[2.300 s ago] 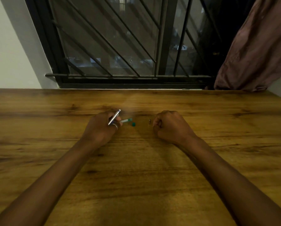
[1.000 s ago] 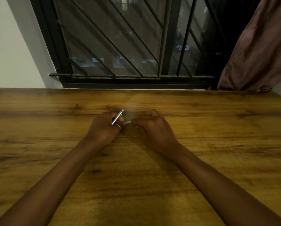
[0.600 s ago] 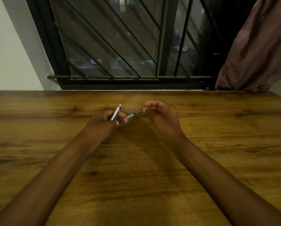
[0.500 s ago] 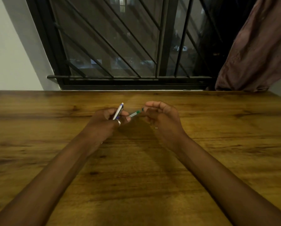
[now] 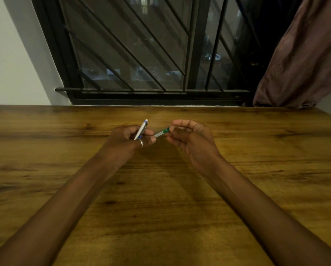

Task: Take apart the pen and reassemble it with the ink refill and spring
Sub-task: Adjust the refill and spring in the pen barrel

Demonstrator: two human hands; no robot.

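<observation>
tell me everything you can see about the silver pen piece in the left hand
The pen barrel is a slim, silvery, metallic-looking tube with a blue band and a white tip at its upper end. It tilts up and away from the person, held off the table, its lower end hidden among the fingers of the left hand. That hand wears a ring. A second, green-tipped piece points towards it from the right hand.

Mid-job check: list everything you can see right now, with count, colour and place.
pen barrel: one, silver with blue trim and a white end, tilted up in the left hand
green-tipped pen piece: one, pale with a green end, spanning between both hands
ring: one, silver, on a left finger
table: one, brown wood grain, under the hands
window grille: one, black bars, behind the table
curtain: one, dusky pink, upper right
left hand: one, gripping the barrel
right hand: one, pinching the green end
</observation>
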